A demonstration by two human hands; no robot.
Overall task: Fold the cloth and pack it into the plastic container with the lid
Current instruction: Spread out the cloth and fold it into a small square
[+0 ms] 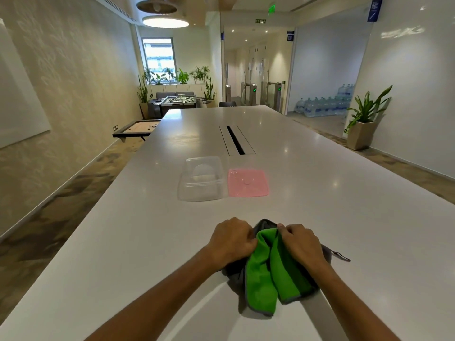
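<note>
A green cloth with a grey backing [270, 271] lies bunched on the white table [344, 205], close to me. My left hand [231, 238] grips its left upper edge, fingers curled in. My right hand [300, 243] pinches the upper right edge, knuckles up. Beyond them, the clear plastic container [200, 179] stands open and uncovered. Its pink lid [247, 182] lies flat just to the right of it, touching or nearly touching.
A long cable slot [235, 140] runs down the table's middle behind the container. The table's left edge drops to carpet. A potted plant [364, 119] stands on the floor at the right.
</note>
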